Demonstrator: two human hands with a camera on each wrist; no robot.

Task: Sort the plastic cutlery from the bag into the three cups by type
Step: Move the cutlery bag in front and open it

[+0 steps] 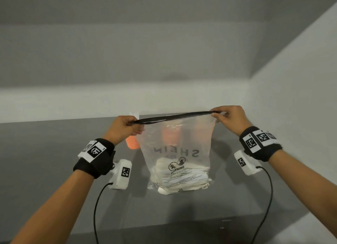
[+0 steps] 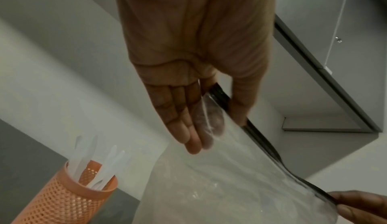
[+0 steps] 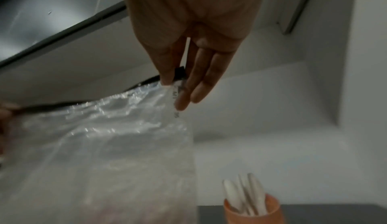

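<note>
I am pinching the bag (image 1: 179,152) taut by its black strip (image 1: 173,117), left hand (image 1: 125,127) and right hand (image 1: 230,118) gripping opposite ends. White cutlery (image 1: 180,178) is lying inside.

My arms are bare to the wrist. Behind each hand I wear a black wrist strap (image 1: 94,158) with white square-code tags, and below it a white camera box (image 1: 121,174) trailing a black cable (image 1: 96,207).
</note>
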